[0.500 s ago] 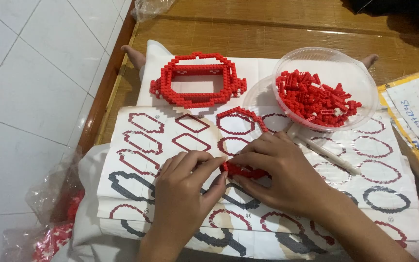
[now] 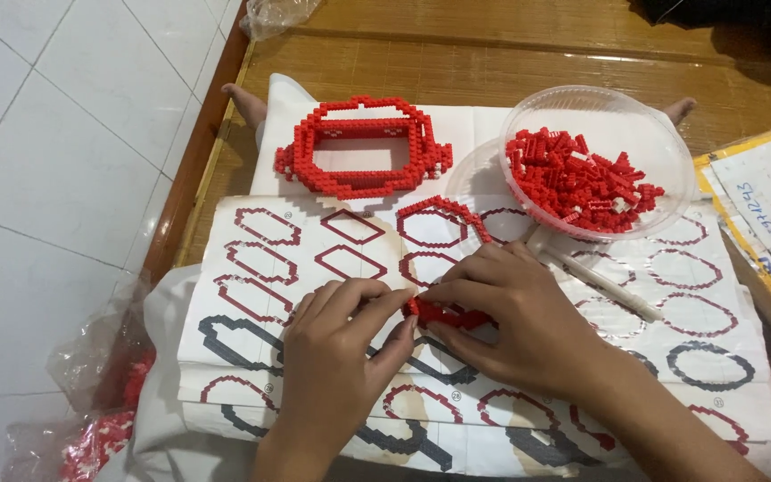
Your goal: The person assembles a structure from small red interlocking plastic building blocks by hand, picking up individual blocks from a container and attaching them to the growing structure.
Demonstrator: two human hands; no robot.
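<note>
left hand and right hand pinch a short strip of red bricks between narrow fingertips over the instruction sheet, near the clear bowl.

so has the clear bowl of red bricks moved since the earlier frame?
No. The clear bowl sits in the same place beside the red brick frame, on the instruction sheet.

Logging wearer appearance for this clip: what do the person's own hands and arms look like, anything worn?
Both the left hand and right hand are bare: no gloves, rings, watch or bracelets visible. Forearms are uncovered as far as the frame shows; no sleeves in view. Fingernails are short and unpainted.
</note>
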